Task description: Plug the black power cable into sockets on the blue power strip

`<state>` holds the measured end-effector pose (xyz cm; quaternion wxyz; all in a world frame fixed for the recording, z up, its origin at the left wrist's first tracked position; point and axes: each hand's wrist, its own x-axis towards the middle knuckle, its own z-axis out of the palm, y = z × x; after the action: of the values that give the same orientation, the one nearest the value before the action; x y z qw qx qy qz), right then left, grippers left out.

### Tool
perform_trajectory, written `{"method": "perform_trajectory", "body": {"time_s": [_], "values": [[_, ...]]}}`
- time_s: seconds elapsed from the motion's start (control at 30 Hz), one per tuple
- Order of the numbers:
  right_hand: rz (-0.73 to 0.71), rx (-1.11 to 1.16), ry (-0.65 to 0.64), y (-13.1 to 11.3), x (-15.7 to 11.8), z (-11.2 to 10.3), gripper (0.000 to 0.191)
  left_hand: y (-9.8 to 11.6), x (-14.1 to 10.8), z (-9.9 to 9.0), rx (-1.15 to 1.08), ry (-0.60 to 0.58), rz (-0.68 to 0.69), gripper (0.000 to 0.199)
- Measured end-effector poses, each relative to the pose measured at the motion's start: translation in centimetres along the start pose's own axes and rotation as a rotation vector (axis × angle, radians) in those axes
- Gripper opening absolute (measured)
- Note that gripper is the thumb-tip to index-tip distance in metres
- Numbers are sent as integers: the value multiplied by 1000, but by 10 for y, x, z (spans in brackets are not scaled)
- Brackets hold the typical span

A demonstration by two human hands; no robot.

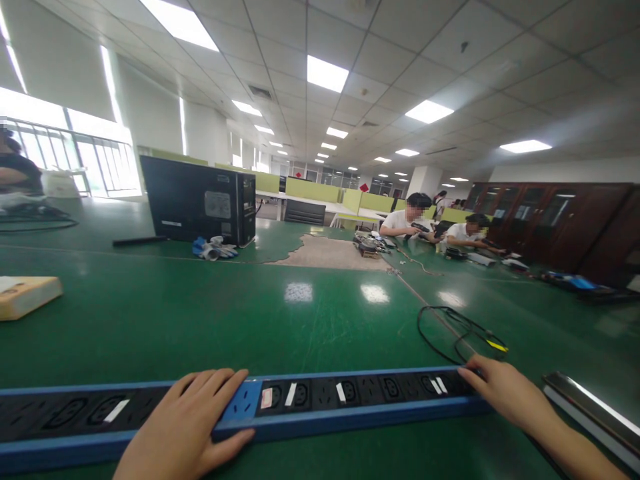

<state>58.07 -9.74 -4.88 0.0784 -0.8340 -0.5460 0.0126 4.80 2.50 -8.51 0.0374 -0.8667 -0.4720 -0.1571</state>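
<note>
A long blue power strip (pixel 365 397) with black sockets and white tape pieces lies across the green table near its front. My left hand (pixel 193 423) rests over the strip left of the middle, fingers on its top and far edge and thumb along the near side. At the strip's right end, my right hand (pixel 495 387) grips it, with the thumb on top and the other fingers mostly hidden. Just behind that end lies a coiled black cable (pixel 463 327) with a yellow tag.
A black computer case (pixel 193 200) stands at the back left, with blue and white gloves (pixel 215 248) before it. A yellowish box (pixel 30 297) is at left, a dark flat device (pixel 590 413) at right. Two people in white sit at the far right; another person is far left.
</note>
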Motion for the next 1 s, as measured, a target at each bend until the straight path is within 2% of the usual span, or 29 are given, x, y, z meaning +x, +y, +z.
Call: {"method": "perform_trajectory", "body": {"time_s": [0.43, 0.6, 0.67, 0.77, 0.87, 0.9, 0.93, 1.0], "values": [[58, 1, -64, -6, -2, -1, 37, 4, 1, -4, -22, -10, -22, 65], [71, 27, -87, 6, 3, 4, 53, 4, 0, -4, -30, -8, -27, 66], [86, 2, -44, 6, 10, -4, 66, 6, 1, -7, -31, -25, -33, 65], [141, -21, 83, -9, 20, -32, 81, 10, 3, -12, -35, -44, -43, 65], [229, -88, 365, -31, 28, -60, 88, 11, 4, -14, -32, -46, -44, 65], [239, -106, 389, -36, 29, -64, 87, 11, 4, -15, -30, -47, -41, 65], [234, -118, 353, -39, 29, -64, 85, 11, 4, -15, -27, -49, -38, 65], [191, -120, 150, -36, 27, -56, 76, 10, 3, -15, -23, -54, -34, 65]]}}
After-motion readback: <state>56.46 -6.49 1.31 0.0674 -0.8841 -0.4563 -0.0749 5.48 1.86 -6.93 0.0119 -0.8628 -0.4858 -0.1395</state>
